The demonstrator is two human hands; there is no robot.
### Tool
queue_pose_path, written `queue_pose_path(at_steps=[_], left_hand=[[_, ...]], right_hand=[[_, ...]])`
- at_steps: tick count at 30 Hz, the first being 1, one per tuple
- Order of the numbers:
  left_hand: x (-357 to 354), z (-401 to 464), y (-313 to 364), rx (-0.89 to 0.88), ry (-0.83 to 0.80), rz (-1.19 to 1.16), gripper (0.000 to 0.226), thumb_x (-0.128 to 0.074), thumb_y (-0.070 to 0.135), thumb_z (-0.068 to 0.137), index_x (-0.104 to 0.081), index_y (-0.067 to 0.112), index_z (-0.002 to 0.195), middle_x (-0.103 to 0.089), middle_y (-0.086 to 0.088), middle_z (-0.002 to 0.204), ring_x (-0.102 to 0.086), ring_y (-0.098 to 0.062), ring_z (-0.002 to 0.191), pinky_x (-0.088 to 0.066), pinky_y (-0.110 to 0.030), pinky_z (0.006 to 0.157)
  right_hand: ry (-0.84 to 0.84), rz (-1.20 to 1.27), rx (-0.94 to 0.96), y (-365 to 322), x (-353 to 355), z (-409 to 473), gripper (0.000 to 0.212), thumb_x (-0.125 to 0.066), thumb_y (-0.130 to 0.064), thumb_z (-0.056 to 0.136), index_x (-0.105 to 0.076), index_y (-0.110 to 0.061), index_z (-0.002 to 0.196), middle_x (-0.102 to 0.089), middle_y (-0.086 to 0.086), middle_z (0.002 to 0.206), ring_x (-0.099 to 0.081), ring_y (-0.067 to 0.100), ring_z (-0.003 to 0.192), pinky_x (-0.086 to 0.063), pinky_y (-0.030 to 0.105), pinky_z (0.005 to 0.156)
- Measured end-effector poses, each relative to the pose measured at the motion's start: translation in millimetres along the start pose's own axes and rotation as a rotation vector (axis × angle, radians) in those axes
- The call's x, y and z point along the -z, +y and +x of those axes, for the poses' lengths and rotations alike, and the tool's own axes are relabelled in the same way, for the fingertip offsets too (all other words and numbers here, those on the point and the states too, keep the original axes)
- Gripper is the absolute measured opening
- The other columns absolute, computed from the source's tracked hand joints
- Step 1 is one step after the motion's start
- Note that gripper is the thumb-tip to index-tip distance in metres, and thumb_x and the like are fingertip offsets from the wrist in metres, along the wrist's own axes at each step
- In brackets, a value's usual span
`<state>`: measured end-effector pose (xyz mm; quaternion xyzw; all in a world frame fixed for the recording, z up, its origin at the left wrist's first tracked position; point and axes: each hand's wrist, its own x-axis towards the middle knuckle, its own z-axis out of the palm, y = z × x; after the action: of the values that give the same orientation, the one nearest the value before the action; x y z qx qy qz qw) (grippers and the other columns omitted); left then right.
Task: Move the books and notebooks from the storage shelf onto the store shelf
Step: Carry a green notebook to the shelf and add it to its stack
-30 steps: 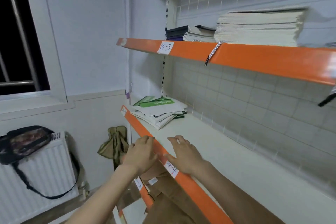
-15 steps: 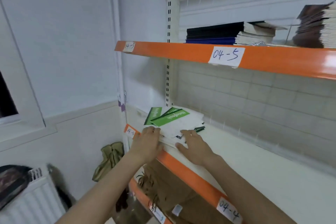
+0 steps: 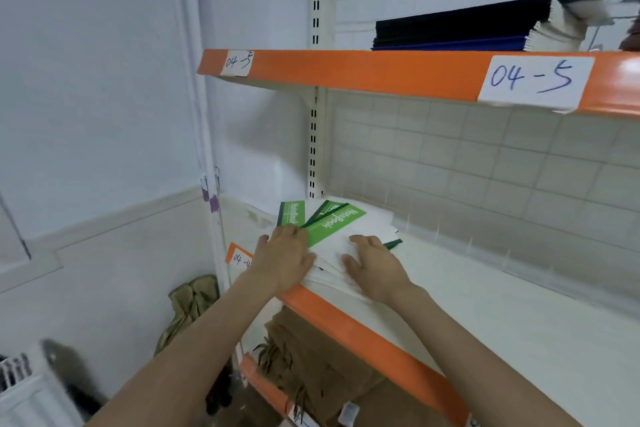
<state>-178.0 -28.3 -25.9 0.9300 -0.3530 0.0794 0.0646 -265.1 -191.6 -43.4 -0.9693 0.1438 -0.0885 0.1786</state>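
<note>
On the middle shelf (image 3: 485,315): notebooks (image 3: 341,229), fanned pile at its left end.
Left hand (image 3: 284,258): flat on the pile's left edge, fingers straight.
Right hand (image 3: 375,269): spread on the pile's right side.
Above the pile: dark books (image 3: 460,29).

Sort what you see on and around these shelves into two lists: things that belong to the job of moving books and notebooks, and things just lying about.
Belongs to the job:
- green notebooks pile, under both hands
- left hand
- right hand
- dark books stack on the upper shelf

Just lying about:
- brown paper bags on the lower shelf
- olive cloth by the wall
- radiator
</note>
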Motion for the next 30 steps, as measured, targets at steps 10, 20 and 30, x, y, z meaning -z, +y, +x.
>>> queue_pose_path(at_steps=[10,20,30], left_hand=[[-12,83,-19,-0.076,-0.077,0.069,0.054,-0.033,0.055,0.094,-0.051,0.014,0.126,-0.045,-0.007,0.132,-0.042,-0.024,0.124,-0.036,-0.043,0.101],[-25,116,-10,0.053,-0.155,0.005,0.086,-0.046,0.079,0.075,-0.05,0.007,0.122,-0.042,-0.02,0.135,-0.041,-0.034,0.126,-0.04,-0.043,0.1],[-12,121,-6,0.069,0.2,-0.623,0.015,-0.05,0.017,0.097,-0.038,0.008,0.095,-0.049,-0.002,0.073,-0.048,-0.018,0.064,-0.036,-0.028,0.054]], right_hand=[[0.034,-0.044,-0.089,6,0,59,0.049,-0.039,-0.04,0.098,-0.034,-0.016,0.141,-0.038,0.007,0.141,-0.039,0.027,0.129,-0.035,0.04,0.106],[0.035,-0.087,-0.081,10,-9,68,0.041,-0.037,-0.037,0.099,-0.045,-0.011,0.128,-0.044,0.01,0.131,-0.043,0.03,0.121,-0.039,0.033,0.097],[0.322,0.06,-0.219,24,-2,58,0.061,-0.049,-0.041,0.095,-0.033,-0.007,0.142,-0.039,0.008,0.141,-0.041,0.025,0.129,-0.037,0.03,0.103]])
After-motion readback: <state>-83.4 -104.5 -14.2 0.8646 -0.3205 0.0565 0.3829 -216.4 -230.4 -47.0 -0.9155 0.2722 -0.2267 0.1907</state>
